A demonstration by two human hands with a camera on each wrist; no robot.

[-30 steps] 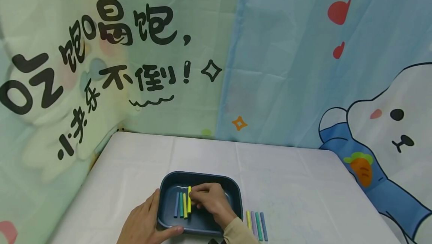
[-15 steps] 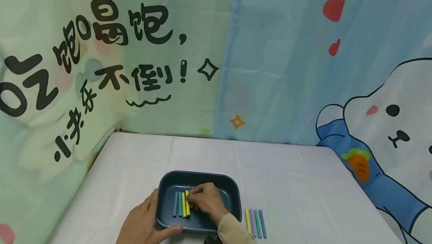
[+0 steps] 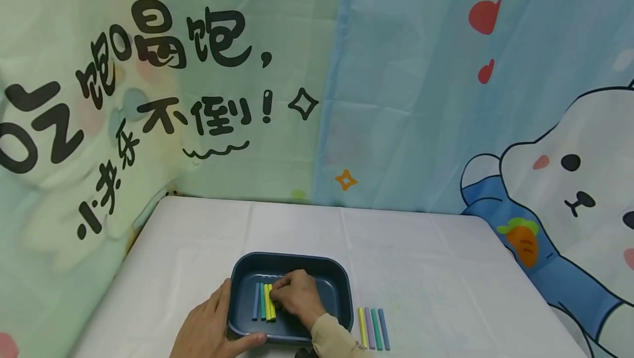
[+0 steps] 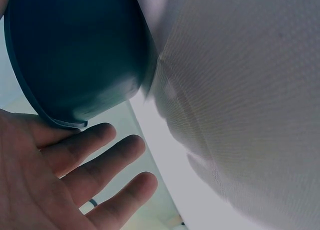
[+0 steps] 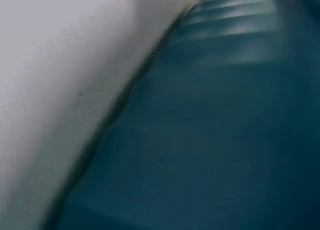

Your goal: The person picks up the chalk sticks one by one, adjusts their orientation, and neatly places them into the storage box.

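A dark blue tray (image 3: pixel 329 271) stands on the white table. On its floor a blue chalk stick (image 3: pixel 256 302), a green one (image 3: pixel 262 302) and two yellow ones lie side by side. My right hand (image 3: pixel 299 297) reaches over the tray's front rim and pinches the rightmost yellow chalk stick (image 3: pixel 272 308) near its upper end. My left hand (image 3: pixel 205 322) rests against the tray's left side, thumb along the front edge. In the left wrist view its fingers (image 4: pixel 107 165) extend loosely beside the tray wall (image 4: pixel 75 54). Only the tray's outer wall (image 5: pixel 200 120) and tablecloth fill most of the right wrist view.
Right of the tray, a yellow chalk (image 3: pixel 362 328), a purple chalk (image 3: pixel 370 329), a green chalk (image 3: pixel 376 329) and a blue chalk (image 3: pixel 383 329) lie in a row on the table (image 3: pixel 421 270). A printed curtain (image 3: pixel 396 99) hangs behind the table.
My right hand has moved the yellow chalk stick down and left, against the other yellow one. The left hand stays at the tray. The head view has shifted slightly.
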